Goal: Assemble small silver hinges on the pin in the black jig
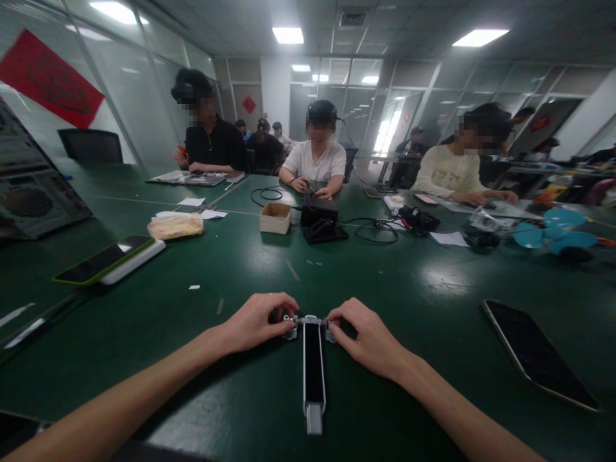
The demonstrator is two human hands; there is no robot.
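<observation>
A long, narrow black-and-silver device [314,366] lies on the green table [385,295], pointing toward me. At its far end sits a small metal cross-piece [310,321] with parts sticking out left and right. My left hand [257,321] pinches the left end of that cross-piece with curled fingers. Gripping the right end the same way is my right hand [368,337]. Both forearms reach in from the bottom of the view.
A phone [536,353] lies face up at right. At left a phone rests on a white power bank [113,258], with a plastic bag [176,224] behind. A cardboard box [275,217], black device and cables [322,224] sit mid-table. Several people work along the far side.
</observation>
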